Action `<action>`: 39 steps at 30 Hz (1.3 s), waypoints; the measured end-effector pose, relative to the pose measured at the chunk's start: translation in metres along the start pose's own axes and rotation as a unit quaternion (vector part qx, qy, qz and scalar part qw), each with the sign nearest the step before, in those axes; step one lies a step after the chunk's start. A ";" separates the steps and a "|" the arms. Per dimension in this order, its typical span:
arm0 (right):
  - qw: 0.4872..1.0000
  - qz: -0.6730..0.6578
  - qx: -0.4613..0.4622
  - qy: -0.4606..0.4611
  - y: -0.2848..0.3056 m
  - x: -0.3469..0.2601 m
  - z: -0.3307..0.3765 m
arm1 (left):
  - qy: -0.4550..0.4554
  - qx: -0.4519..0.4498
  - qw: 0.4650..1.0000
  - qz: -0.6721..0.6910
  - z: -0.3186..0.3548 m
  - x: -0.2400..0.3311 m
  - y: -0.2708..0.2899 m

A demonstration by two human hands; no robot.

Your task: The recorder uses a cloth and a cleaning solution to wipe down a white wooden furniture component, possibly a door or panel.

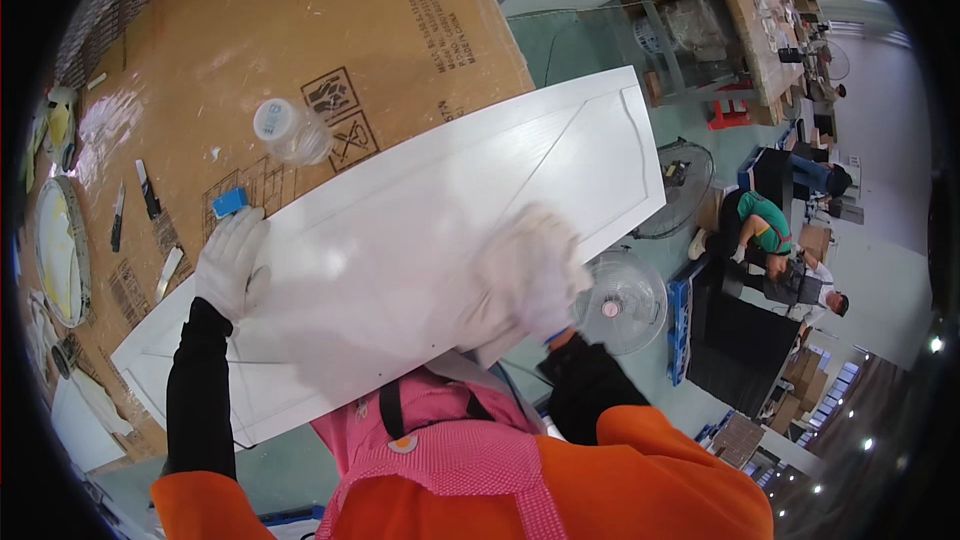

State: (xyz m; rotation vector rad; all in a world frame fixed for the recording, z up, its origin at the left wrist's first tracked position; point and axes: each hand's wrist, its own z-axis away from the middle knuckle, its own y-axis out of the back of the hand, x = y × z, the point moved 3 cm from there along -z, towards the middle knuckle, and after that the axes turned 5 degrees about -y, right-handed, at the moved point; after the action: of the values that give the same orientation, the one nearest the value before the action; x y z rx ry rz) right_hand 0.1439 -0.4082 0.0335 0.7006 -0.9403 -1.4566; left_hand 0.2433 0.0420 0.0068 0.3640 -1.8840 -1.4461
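A long white panel (pixel 390 250), like a cabinet door with a grooved border, lies slantwise in front of me, partly over the table's near edge. My left hand (pixel 230 265), in a white glove, grips its far left edge, thumb on the panel's face. My right hand (pixel 548 302), also gloved, holds a crumpled off-white cloth (pixel 520 255) against the panel's right part. Hand and cloth are smeared by motion, and the cloth hides most of the fingers. Just beyond my left hand sits a small blue block (pixel 229 202).
The table (pixel 300 0) is covered with brown printed cardboard. On it are a clear plastic jar (pixel 292 132), a knife (pixel 148 190), another narrow tool (pixel 118 218) and a round yellow-smeared lid (pixel 62 252). Fans (pixel 615 302) stand at the right. Farther off, people work at a dark table (pixel 735 340).
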 end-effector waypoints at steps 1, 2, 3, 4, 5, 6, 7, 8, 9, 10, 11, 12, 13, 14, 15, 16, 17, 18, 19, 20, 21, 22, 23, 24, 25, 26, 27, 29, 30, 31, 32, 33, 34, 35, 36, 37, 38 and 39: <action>0.969 0.110 -0.184 -0.124 0.021 0.018 -0.039 | 0.003 -0.009 1.000 -0.006 0.006 0.001 0.003; 0.965 -0.075 0.250 -0.023 -0.058 0.126 -0.032 | -0.025 0.008 1.000 0.007 -0.020 0.004 -0.004; 0.950 -0.126 0.285 -0.026 -0.016 0.121 -0.065 | -0.008 -0.006 1.000 -0.005 -0.005 0.000 -0.001; 0.947 -0.074 0.313 -0.005 0.000 0.155 -0.100 | -0.022 0.000 1.000 -0.004 -0.012 0.002 -0.001; 0.941 -0.020 0.336 0.015 0.012 0.189 -0.127 | -0.035 0.006 0.999 -0.002 -0.019 0.004 -0.005; 0.942 -0.020 0.336 0.013 0.020 0.212 -0.142 | -0.036 0.006 0.999 -0.001 -0.020 0.007 -0.009; 0.953 0.005 0.303 -0.008 0.024 0.220 -0.153 | -0.029 0.000 1.000 -0.008 -0.015 0.005 -0.006; 0.962 0.032 0.271 -0.032 0.021 0.224 -0.156 | -0.024 -0.004 1.000 -0.014 -0.012 0.004 -0.004; 0.953 -0.013 0.302 -0.018 0.011 0.224 -0.140 | -0.028 -0.008 0.999 -0.013 -0.011 0.003 -0.004; 0.941 -0.060 0.334 0.002 0.002 0.216 -0.123 | -0.024 -0.007 1.000 -0.019 -0.007 0.002 -0.003; 0.941 -0.077 0.326 -0.044 -0.015 0.221 -0.101 | -0.025 -0.003 0.999 -0.020 -0.007 0.002 -0.002; 0.943 -0.024 0.318 -0.097 -0.033 0.232 -0.077 | -0.032 0.000 0.999 -0.017 -0.011 0.002 -0.003; 0.936 -0.092 0.309 -0.139 -0.040 0.234 -0.056 | -0.033 0.003 0.999 -0.007 -0.016 0.003 -0.005; 0.927 -0.144 0.319 -0.134 -0.029 0.202 -0.040 | -0.023 -0.003 1.000 -0.005 -0.009 0.003 0.000; 0.916 -0.222 0.297 -0.153 -0.030 0.176 -0.021 | -0.022 -0.001 1.000 -0.004 -0.006 0.003 -0.001; 0.901 -0.227 0.337 -0.151 -0.046 0.163 -0.002 | -0.034 0.006 0.999 0.000 -0.018 0.003 -0.004; 0.979 -0.104 0.167 0.054 -0.028 0.125 -0.012 | -0.024 -0.005 1.000 -0.010 -0.008 0.001 -0.002; 0.999 -0.026 -0.031 -0.014 0.013 0.056 -0.019 | -0.018 -0.008 1.000 -0.013 -0.002 0.001 0.000; 0.968 0.083 -0.234 -0.049 0.054 -0.012 -0.020 | -0.014 -0.011 1.000 -0.012 0.004 0.000 -0.001; 0.968 0.082 -0.232 -0.051 0.034 -0.007 -0.015 | -0.017 -0.009 1.000 -0.009 0.001 0.001 0.000; 1.000 -0.003 -0.004 -0.023 0.004 0.002 -0.011 | -0.018 -0.010 1.000 -0.011 0.001 0.001 0.001; 0.971 -0.087 0.224 0.001 -0.016 0.016 -0.006 | -0.026 -0.001 1.000 -0.006 -0.005 0.001 0.003; 0.950 -0.096 0.296 -0.022 -0.030 0.048 -0.036 | -0.034 0.007 0.999 0.000 -0.011 0.002 0.000; 0.924 -0.108 0.364 -0.041 -0.028 0.083 -0.080 | -0.034 0.003 0.999 -0.001 -0.014 0.003 -0.001; 0.927 -0.085 0.356 -0.086 -0.003 0.110 -0.113 | -0.035 0.003 0.999 -0.005 -0.017 0.003 -0.005; 0.920 -0.084 0.377 -0.071 0.025 0.138 -0.142 | -0.036 0.000 0.999 -0.010 -0.018 0.005 -0.004; 0.912 -0.083 0.397 -0.057 0.040 0.152 -0.156 | -0.034 -0.005 0.999 -0.009 -0.019 0.007 -0.004; 0.932 -0.115 0.323 -0.116 0.037 0.147 -0.161 | -0.028 0.003 1.000 0.000 -0.018 0.005 -0.003; 0.941 -0.141 0.251 -0.178 0.033 0.149 -0.159 | -0.028 0.001 1.000 0.002 -0.016 0.005 -0.003; 0.945 -0.063 0.303 -0.107 0.010 0.127 -0.136 | -0.028 0.002 1.000 0.003 -0.017 0.005 -0.002; 0.935 0.017 0.352 -0.034 -0.020 0.095 -0.100 | -0.028 0.004 1.000 0.003 -0.019 0.005 -0.001; 0.941 -0.014 0.335 -0.047 -0.033 0.041 -0.064 | -0.017 0.001 1.000 -0.002 -0.011 0.003 0.002; 0.955 -0.054 0.291 -0.038 -0.028 0.001 -0.029 | -0.017 0.003 1.000 -0.006 -0.007 0.003 0.004; 0.966 -0.093 0.240 -0.012 -0.024 -0.028 0.003 | -0.020 0.003 1.000 -0.009 -0.005 0.003 0.006; 0.969 -0.112 0.222 0.007 -0.022 -0.035 0.018 | -0.020 0.005 1.000 -0.007 -0.004 0.003 0.005; 0.964 -0.126 0.234 0.011 -0.022 -0.030 0.015 | -0.022 0.006 1.000 -0.009 -0.004 0.003 0.005; 0.963 -0.095 0.251 -0.039 -0.019 -0.020 -0.004 | -0.021 0.006 1.000 -0.012 -0.001 0.003 0.006; 0.957 -0.059 0.268 -0.092 -0.008 0.004 -0.036 | -0.022 0.007 1.000 -0.011 -0.005 0.003 0.005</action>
State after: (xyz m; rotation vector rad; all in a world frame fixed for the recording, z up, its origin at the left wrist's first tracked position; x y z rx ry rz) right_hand 0.1709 -0.4182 0.0096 1.0405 -1.4894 -1.3926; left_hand 0.2453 0.0384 0.0136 0.3622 -1.9318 -1.4668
